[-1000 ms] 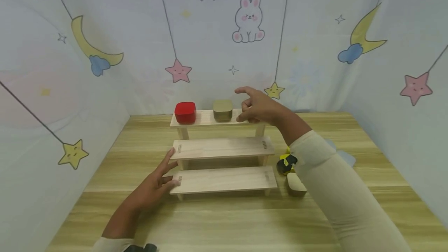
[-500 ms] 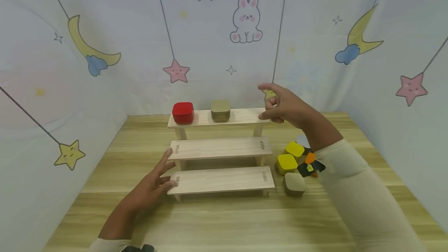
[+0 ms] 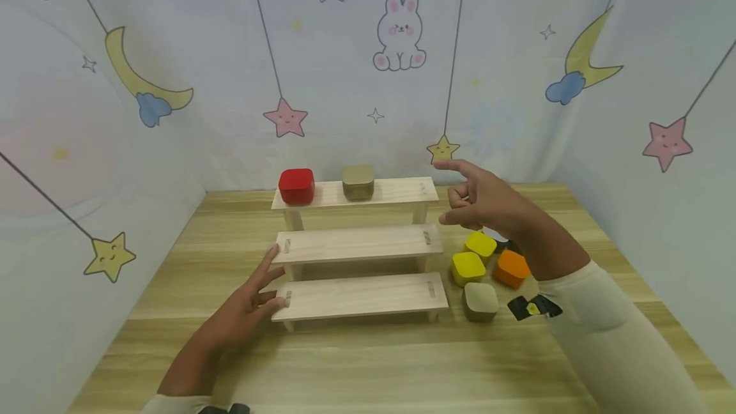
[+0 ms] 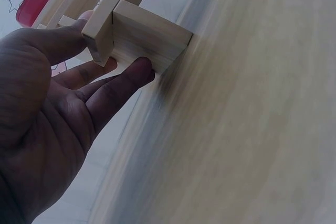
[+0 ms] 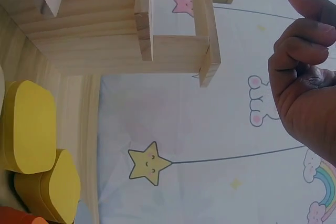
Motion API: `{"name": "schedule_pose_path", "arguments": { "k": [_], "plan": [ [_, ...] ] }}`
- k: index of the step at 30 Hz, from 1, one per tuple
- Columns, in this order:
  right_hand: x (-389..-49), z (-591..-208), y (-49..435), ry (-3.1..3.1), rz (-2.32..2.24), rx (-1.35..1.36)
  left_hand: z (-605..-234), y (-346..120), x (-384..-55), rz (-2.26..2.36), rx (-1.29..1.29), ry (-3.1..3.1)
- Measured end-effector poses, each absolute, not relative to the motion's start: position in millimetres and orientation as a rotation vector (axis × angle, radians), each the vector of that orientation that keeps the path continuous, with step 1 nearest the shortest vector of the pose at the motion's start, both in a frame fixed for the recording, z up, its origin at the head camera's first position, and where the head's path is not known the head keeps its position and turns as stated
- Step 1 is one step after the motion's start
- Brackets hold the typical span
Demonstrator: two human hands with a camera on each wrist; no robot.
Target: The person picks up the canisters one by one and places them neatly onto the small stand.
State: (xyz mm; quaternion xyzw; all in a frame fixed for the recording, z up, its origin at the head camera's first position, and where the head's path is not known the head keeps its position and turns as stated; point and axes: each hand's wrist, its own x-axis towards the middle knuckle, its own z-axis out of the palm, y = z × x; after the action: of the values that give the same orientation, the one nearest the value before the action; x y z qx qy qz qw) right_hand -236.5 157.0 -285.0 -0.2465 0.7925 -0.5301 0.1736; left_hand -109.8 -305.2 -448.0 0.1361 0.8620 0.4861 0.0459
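Note:
A three-step wooden rack [image 3: 356, 241] stands on the table. On its top step sit a red rounded block [image 3: 296, 186] at the left and a khaki block [image 3: 358, 183] near the middle. My left hand [image 3: 244, 308] touches the rack's left end, thumb at the lowest step and index finger at the middle one. The left wrist view shows its fingers [image 4: 113, 90] stretched toward the side support, not wrapped round it. My right hand [image 3: 489, 203] hovers off the rack's right end, holding nothing. Its index finger and thumb point left; the other fingers are curled in.
Right of the rack, two yellow blocks [image 3: 468, 268], an orange block [image 3: 512, 268] and another khaki block [image 3: 480, 301] stand close together on the table [image 3: 368, 369]. Pale and dark pieces behind them are partly hidden by my right arm. A patterned cloth [image 3: 345, 82] encloses the back and sides.
My right hand has moved away from the khaki block on the top step, rightward and then down, uncovering the blocks beside the rack. The left hand stays at the rack's left end.

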Motion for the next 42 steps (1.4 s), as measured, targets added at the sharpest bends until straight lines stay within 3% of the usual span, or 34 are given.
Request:
{"name": "schedule_pose_path", "arguments": {
  "k": [19,29,42],
  "plan": [
    [-196.7,-341.5,210.2,2.156,-1.605,-0.752,-445.0,-303.0,-109.5,1.468,0.431,2.645],
    [-190.4,-379.5,231.4,2.178,-1.520,-0.737,-443.8,-303.9,-110.0,1.465,0.421,2.646],
    [-185.3,-399.3,251.8,2.200,-1.409,-0.682,-445.7,-304.9,-109.6,1.477,0.421,2.633]
  ]
}}
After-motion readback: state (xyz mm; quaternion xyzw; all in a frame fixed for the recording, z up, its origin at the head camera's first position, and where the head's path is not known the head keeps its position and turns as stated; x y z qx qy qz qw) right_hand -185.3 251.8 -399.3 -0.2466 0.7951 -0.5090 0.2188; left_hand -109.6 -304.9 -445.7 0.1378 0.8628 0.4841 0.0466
